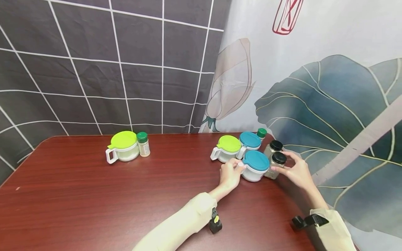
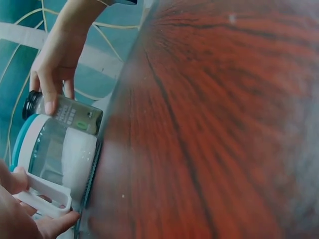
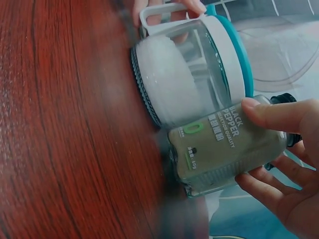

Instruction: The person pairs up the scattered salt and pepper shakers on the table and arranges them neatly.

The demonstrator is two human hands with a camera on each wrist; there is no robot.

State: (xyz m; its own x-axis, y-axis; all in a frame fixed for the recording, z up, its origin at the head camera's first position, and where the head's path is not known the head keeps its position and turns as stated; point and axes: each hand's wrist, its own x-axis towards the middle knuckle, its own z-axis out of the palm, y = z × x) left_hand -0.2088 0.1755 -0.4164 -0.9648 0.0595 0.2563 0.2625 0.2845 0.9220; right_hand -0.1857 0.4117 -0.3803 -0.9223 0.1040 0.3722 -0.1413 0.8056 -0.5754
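Observation:
A clear seasoning jar (image 1: 255, 170) with a blue lid and white handle stands on the table, white grains inside it. My left hand (image 1: 230, 174) pinches its handle (image 2: 47, 194) between thumb and fingers. Against the jar's right side is a black pepper bottle (image 3: 224, 144), square, with a black cap and grey-brown powder. My right hand (image 1: 299, 172) grips this bottle near the top, thumb on one face and fingers on the other. Just behind stands a second black-capped bottle (image 1: 270, 150), partly covered by the first.
Behind the held jar are another blue-lidded jar (image 1: 250, 140), a lime-lidded jar (image 1: 228, 146) and a green-capped bottle (image 1: 261, 133). Far left on the red-brown table (image 1: 94, 195) stand a lime-lidded jar (image 1: 124, 148) and a green-capped shaker (image 1: 143, 145). Printed curtains (image 1: 314, 115) hang along the back and right.

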